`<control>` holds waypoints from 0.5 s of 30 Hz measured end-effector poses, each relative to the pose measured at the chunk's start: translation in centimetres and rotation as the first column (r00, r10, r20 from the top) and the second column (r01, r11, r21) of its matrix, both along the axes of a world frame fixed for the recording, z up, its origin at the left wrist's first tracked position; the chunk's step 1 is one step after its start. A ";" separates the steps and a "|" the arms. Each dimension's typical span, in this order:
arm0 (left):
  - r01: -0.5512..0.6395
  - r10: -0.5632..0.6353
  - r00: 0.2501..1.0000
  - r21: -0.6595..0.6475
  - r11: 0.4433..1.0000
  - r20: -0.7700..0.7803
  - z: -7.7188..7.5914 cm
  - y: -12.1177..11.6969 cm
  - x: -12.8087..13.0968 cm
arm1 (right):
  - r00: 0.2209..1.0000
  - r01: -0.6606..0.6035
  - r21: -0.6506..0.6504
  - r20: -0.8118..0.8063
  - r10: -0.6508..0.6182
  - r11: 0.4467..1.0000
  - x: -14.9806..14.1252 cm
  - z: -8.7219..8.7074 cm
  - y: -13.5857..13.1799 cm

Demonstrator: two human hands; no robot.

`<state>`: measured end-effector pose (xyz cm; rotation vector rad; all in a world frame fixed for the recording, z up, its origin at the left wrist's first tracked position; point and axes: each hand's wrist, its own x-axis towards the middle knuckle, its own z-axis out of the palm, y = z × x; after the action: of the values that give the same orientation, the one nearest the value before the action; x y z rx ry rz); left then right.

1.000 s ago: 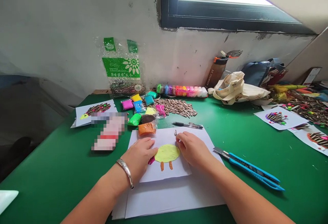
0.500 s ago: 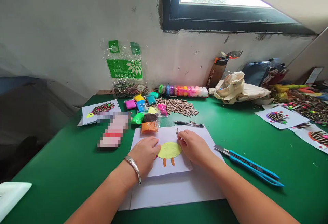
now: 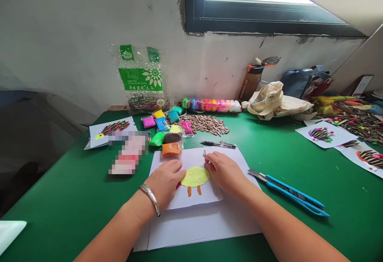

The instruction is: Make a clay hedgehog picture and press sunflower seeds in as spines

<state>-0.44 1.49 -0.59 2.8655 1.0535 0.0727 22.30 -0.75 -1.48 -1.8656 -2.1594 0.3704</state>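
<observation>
A flat yellow clay oval with two short orange-brown clay legs lies on a small white sheet of paper. My left hand, wearing a silver bangle, rests flat on the paper at the oval's left end, its thumb against the clay. A bit of dark red shows beneath it. At the oval's right end my right hand is closed, its fingers curled together; whatever is between its fingertips is hidden. A single sunflower seed lies just beyond those fingertips.
Packets of coloured clay, a pile of sunflower seeds and a pen lie beyond the paper. To the right is a blue utility knife, blade out. Seed-and-clay pictures lie farther right; a seed bag stands behind.
The whole view has shifted slightly, so everything sits a little farther left. Both hands keep nearly the same places on the paper and clay.
</observation>
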 end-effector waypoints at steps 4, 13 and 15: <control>-0.002 0.002 1.000 -0.018 1.000 0.005 0.4 0.0 0.0 | 1.000 0.003 0.010 0.004 -0.004 1.000 0.0 0.1 -0.1; -0.002 0.003 0.999 -0.043 0.999 0.034 0.4 0.1 0.0 | 1.000 0.011 0.000 -0.003 -0.011 1.000 0.0 0.1 -0.1; -0.002 0.003 0.999 -0.020 1.000 0.037 0.2 0.1 -0.1 | 1.000 0.017 -0.003 -0.001 -0.017 1.000 0.0 0.1 -0.1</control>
<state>-0.53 1.57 -0.36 2.8341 1.0450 0.1142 22.29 -0.81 -1.37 -1.8843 -2.1415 0.3719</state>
